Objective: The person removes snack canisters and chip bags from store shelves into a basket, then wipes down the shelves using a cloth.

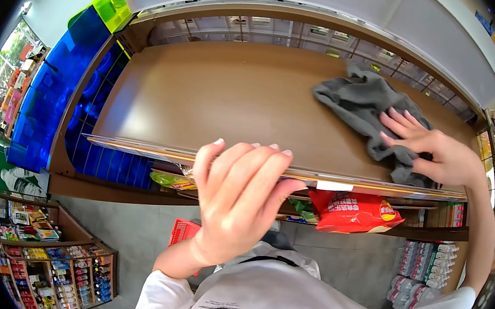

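A dark grey cloth point(371, 107) lies crumpled on the right part of the brown shelf board point(218, 92). My right hand point(421, 144) presses on the cloth with its fingers spread, near the board's right end. At the middle of the board's front edge is my left hand point(235, 192), its fingers bent over the edge strip and the thumb pointing right. A red snack bag point(352, 213) sits on the level below, to the right of my left hand.
Blue translucent panels point(53, 94) stand at the left. Below are a red basket point(183, 232), shelves of packaged goods point(63, 274) at the lower left and packs of bottles point(427, 267) at the lower right. A wire grid backs the board.
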### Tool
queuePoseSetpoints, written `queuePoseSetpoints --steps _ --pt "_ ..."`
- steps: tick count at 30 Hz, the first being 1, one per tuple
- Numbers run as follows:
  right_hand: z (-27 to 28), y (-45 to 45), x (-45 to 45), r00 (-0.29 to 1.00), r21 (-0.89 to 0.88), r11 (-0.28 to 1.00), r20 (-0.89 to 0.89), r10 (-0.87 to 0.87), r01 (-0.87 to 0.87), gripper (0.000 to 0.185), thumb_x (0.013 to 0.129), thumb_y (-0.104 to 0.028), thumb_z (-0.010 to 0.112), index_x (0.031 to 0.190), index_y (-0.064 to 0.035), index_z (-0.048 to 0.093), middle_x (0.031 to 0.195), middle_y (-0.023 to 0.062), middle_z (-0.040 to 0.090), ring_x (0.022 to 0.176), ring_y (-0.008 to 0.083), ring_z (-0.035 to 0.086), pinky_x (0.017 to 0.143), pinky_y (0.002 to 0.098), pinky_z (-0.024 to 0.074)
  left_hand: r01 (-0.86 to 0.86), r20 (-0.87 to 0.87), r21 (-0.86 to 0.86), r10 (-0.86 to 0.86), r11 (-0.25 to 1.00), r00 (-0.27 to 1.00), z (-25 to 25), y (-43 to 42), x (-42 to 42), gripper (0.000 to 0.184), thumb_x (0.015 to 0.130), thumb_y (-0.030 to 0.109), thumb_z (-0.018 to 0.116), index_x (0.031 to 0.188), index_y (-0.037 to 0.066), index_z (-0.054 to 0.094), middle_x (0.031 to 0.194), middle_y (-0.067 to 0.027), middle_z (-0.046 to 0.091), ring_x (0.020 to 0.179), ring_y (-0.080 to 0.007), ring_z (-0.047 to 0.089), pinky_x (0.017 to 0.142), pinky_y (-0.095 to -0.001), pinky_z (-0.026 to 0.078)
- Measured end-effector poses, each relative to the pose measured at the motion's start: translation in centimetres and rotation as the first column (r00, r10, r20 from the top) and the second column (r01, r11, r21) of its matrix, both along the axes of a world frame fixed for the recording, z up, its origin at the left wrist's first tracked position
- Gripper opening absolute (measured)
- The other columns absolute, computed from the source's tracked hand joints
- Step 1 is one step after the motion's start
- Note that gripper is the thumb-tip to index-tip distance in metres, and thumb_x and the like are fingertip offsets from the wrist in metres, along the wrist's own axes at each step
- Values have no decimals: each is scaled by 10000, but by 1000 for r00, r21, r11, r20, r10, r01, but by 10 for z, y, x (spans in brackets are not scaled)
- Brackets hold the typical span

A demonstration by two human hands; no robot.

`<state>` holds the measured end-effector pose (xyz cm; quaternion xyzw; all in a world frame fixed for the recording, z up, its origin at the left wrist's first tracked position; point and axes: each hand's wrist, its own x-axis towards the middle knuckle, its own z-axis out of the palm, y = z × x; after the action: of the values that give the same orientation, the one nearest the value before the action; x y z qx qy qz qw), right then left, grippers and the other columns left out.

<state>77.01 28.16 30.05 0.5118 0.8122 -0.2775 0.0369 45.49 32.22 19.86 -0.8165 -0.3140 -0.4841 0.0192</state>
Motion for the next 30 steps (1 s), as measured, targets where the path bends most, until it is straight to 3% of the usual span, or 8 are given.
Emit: queuePoseSetpoints --steps 5,9,14,15,17,20,23,30 --pt "5 6 -26 990 4 991 49 -134 134 712 781 -7 596 1455 -173 436 1562 160 264 1468 352 169 1208 473 93 30 43 12 -31 999 999 -4 4 1 348 679 220 827 976 88 704 952 -13 672 902 -190 613 945 -398 381" --pt "-1 37 -74 997 68 997 63 -47 42 694 821 -39 576 1477 -180 398 1569 170 243 1473 343 148 1202 493 105 45 87 35 -48 998 995 -9 4 2 321 711 222 805 979 84 695 939 -14 657 896 -194 606 920 -407 383" --pt "-27 101 -125 981 233 958 138 137 -166 545 1016 -309 424 1524 -179 276 1585 170 186 1476 333 127 1198 505 108 83 102 46 -87 996 991 -12 5 1 326 720 202 800 984 57 676 949 -31 639 899 -207 603 904 -425 382" --pt "-24 108 -144 989 233 963 88 118 -135 556 990 -219 447 1519 -148 292 1598 144 158 1477 344 106 1204 494 82 93 108 47 -98 995 989 -13 6 1 325 722 198 799 985 54 675 952 -34 638 901 -209 603 902 -426 383" --pt "-28 122 -162 990 264 954 30 140 -143 537 997 -220 449 1510 -142 311 1600 134 157 1480 336 95 1204 497 74 89 114 60 -96 994 989 -13 6 0 325 727 197 798 988 50 672 955 -39 635 906 -213 604 898 -425 384" --pt "-29 116 -154 975 240 949 143 172 -203 541 986 -221 471 1498 -115 333 1601 133 157 1483 331 86 1204 499 64 121 117 53 -127 991 985 -14 9 -1 330 727 199 800 991 49 668 953 -40 631 904 -215 604 890 -423 385" --pt "-15 83 -139 993 109 987 -20 120 -118 554 996 -318 491 1494 -118 350 1601 132 165 1489 302 92 1207 477 62 125 125 42 -129 991 984 -14 9 -2 328 732 197 797 996 51 667 956 -37 631 906 -214 603 888 -423 386" --pt "-7 14 -40 956 43 955 -39 -290 292 613 946 -249 590 1476 -50 356 1614 85 154 1497 258 81 1209 420 48 131 128 46 -136 990 982 -12 9 -4 327 749 194 784 1022 58 668 982 -35 639 920 -212 603 903 -418 382"
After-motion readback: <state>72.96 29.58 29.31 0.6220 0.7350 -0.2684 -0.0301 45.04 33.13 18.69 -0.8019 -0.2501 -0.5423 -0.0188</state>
